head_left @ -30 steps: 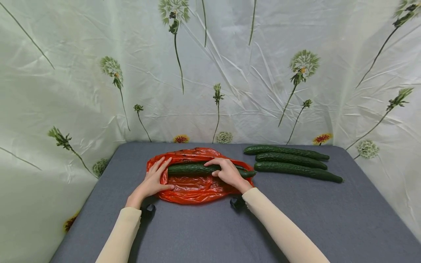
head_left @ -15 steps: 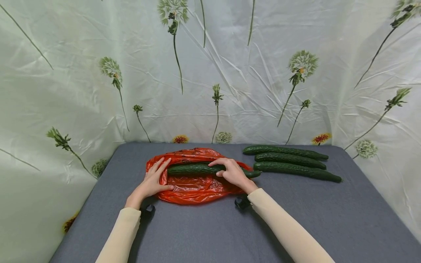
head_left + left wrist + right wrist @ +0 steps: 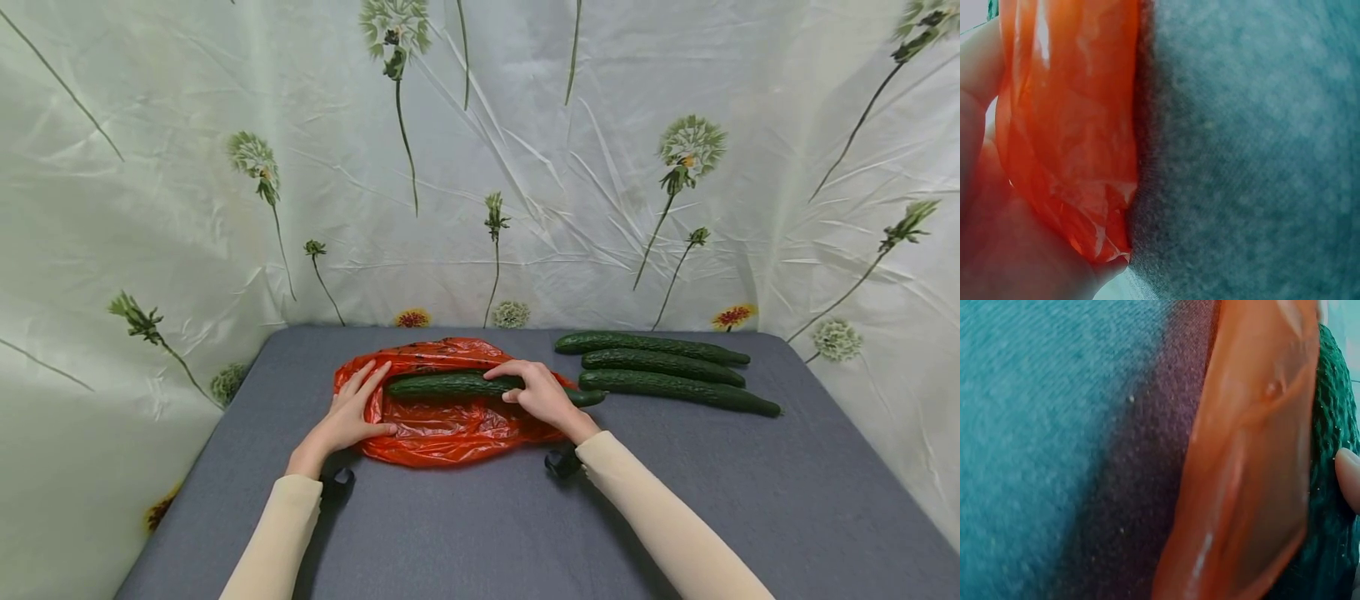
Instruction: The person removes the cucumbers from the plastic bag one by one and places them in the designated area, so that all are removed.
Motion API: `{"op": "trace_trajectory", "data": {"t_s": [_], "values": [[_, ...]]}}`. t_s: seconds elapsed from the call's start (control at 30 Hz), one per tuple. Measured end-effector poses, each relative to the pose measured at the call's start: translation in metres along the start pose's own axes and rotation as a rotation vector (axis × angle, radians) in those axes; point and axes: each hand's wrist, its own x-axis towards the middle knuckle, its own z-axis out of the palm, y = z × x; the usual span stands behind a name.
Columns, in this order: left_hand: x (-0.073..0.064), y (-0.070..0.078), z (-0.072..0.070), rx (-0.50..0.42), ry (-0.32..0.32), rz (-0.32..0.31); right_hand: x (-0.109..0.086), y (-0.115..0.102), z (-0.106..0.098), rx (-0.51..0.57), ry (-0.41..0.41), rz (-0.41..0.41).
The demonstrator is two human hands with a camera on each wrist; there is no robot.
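Observation:
A crumpled red plastic bag (image 3: 442,450) lies on the table with its mouth facing up. Inside its mouth is a dark green cucumber (image 3: 435,384), whose right tip pokes out past the bag's rim. My right hand (image 3: 543,396) holds this cucumber from above, thumb in front and fingers over the far side. In the right wrist view, a fingertip touches the bumpy cucumber (image 3: 1332,419) behind the bag's edge (image 3: 1241,456). With fingers spread and straight, my left hand (image 3: 345,421) rests on the bag's left end. Bag film (image 3: 1072,112) lies against its palm in the left wrist view.
Three more cucumbers lie side by side at the back right: a far one (image 3: 652,347), a middle one (image 3: 663,365) and a near one (image 3: 678,392). The grey table (image 3: 465,533) meets a flower-printed curtain (image 3: 555,275) at the back.
My right hand has moved a little to the right with the cucumber, and its right tip now sticks out further beyond the bag. The left hand and the three other cucumbers have stayed put.

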Motion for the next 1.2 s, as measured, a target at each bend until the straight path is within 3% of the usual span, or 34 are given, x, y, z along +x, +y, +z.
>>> {"op": "trace_trajectory", "data": {"t_s": [0.63,1.2], "values": [[-0.001,0.001,0.001,0.015,0.009,0.006,-0.009,0.008,-0.017,-0.06,0.034,-0.017],[0.0,0.001,0.001,0.019,0.008,0.008,-0.02,0.017,-0.03,-0.032,0.023,-0.014]]}}
